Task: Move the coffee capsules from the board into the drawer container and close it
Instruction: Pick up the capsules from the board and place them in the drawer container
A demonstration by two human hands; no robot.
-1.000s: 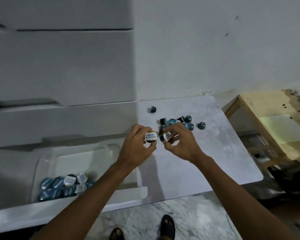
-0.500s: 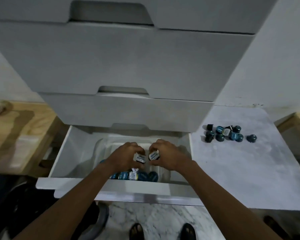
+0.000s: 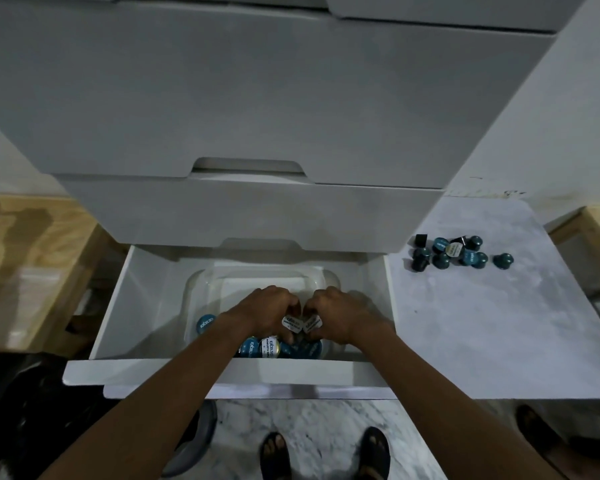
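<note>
Clear plastic container [image 3: 201,289], marbled board [image 3: 499,323]

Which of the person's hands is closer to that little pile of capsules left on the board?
The right hand. It is in the open drawer, on the side next to the board; the pile of capsules lies up and right of it. The left hand is farther left.

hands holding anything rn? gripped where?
Each holds one capsule, foil lid facing the camera: left hand capsule, right hand capsule, fingers on the body, above the clear container.
</note>
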